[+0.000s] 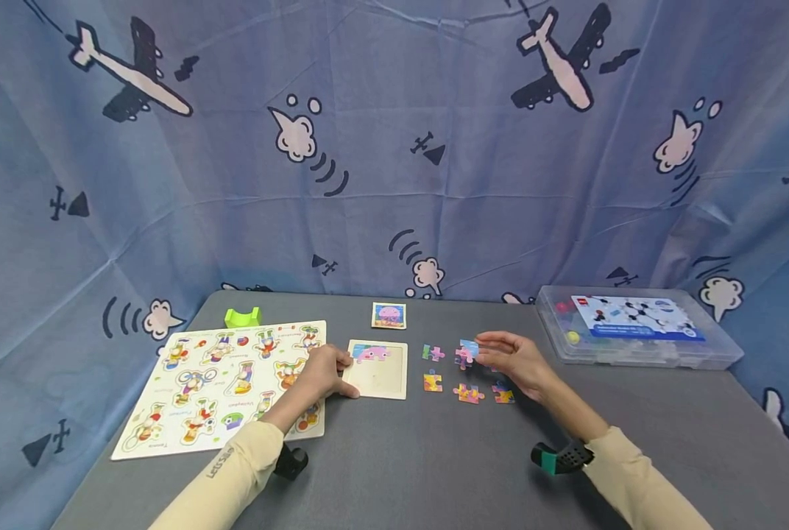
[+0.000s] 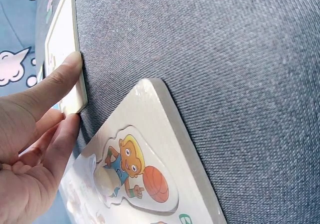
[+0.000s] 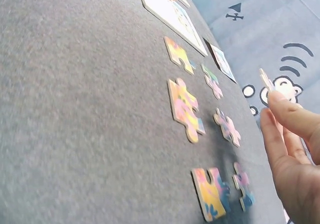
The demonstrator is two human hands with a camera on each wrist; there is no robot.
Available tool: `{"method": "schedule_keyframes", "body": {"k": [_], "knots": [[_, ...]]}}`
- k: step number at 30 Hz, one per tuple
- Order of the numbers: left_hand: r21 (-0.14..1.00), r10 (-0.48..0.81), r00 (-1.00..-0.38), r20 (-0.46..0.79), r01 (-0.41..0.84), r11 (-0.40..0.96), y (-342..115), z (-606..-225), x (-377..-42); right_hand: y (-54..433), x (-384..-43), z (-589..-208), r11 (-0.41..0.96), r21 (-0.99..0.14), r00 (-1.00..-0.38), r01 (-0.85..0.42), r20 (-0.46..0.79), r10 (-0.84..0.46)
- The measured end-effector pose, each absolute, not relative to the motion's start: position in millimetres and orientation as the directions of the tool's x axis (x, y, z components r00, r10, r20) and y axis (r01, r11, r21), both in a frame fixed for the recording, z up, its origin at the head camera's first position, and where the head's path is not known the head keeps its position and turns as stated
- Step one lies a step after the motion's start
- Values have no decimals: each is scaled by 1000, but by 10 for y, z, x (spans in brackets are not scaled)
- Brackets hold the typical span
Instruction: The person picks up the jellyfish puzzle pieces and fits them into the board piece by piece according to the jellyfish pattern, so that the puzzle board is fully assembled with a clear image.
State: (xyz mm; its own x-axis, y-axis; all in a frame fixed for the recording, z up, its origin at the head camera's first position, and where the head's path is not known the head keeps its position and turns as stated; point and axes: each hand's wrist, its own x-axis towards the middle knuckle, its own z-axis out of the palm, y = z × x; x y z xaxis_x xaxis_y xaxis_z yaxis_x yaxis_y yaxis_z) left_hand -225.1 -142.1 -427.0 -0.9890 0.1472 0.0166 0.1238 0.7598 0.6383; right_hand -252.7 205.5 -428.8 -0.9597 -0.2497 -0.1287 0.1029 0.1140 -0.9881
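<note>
My left hand [image 1: 324, 372] holds the near left corner of a small square wooden puzzle tray [image 1: 374, 390], thumb on its near edge and fingers at its left side. Puzzle pieces with a pink picture [image 1: 372, 353] lie along the tray's far side. Raised over the table, my right hand [image 1: 517, 361] pinches a light-blue jigsaw piece [image 3: 266, 79] between thumb and fingertips. Several loose pieces lie below and beside it, among them a yellow piece [image 3: 178, 54], a yellow-pink piece [image 3: 183, 109] and a yellow-blue corner piece [image 3: 209, 193]. The right hand partly hides one in the head view.
A large wooden sports-figure board [image 1: 235, 434] lies left, partly under my left forearm. Behind it is a green plastic block [image 1: 243, 317]. A small octopus picture [image 1: 388, 316] lies beyond the tray. A clear plastic case [image 1: 639, 353] sits back right, before a blue curtain [image 1: 368, 243].
</note>
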Motion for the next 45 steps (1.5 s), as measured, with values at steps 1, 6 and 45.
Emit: {"method": "schedule_keyframes", "body": {"k": [1, 6, 45], "knots": [[642, 145, -989, 13, 119, 757, -1421, -4272, -2249, 2035, -2530, -4294, 111, -988, -960, 107, -132, -249], [643, 140, -990, 8, 112, 758, -1416, -4284, -2240, 1928, -2541, -4316, 88, -989, -953, 118, -137, -269], [613, 143, -990, -6, 110, 783, -1433, -4310, -2293, 1088, -2668, -4461, 46, -995, -949, 85, -95, -301]]}}
